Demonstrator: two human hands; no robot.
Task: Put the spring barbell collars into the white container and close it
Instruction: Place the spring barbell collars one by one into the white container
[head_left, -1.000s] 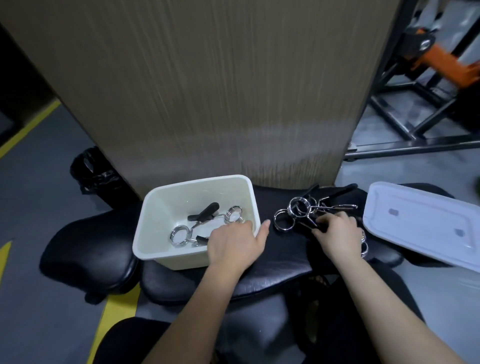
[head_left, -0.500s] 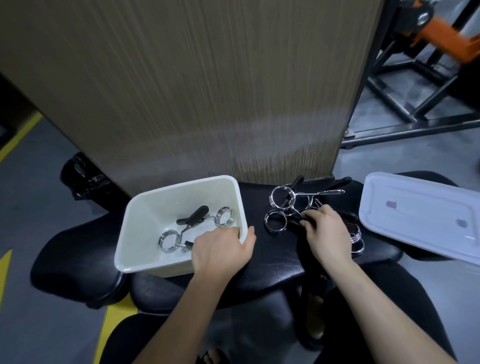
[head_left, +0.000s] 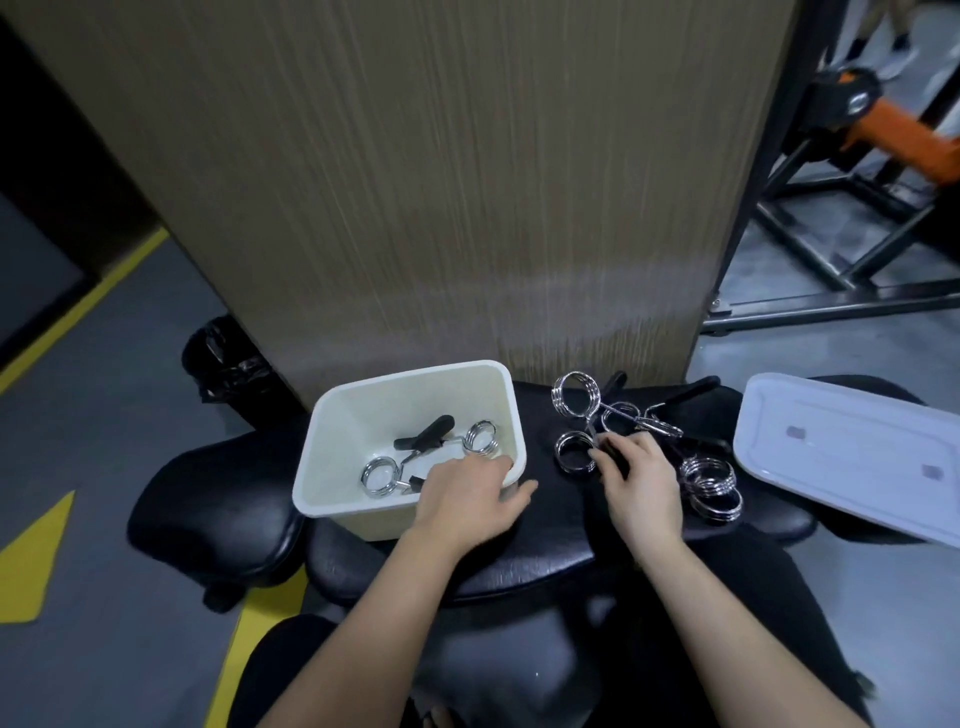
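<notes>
Seated view, both hands at work over a black padded bench. White container stands at the bench's left end, mouth up, so collars can be dropped straight in; its lid lies off to the right, overhanging the bench's right end, clear of the loading path. Left hand rests on the container's near right corner, fingers curled over the rim and thumb spread outside, apparently to steady the tub; it grips no collar. Right hand has its fingertips pinched together on the dark handle of a spring collar at the near edge of the loose pile, the likely start of a lift toward the container.

Count: two collars already inside the container, lying crossed on its floor with handles meeting near the middle. On the bench, at least four chrome coils are distinguishable: two by the fingertips, one smaller behind, and a stacked cluster just right of the right wrist. Overlap prevents an exact count. One container, one lid. Most collars remain outside; the closing step is not yet due.
</notes>
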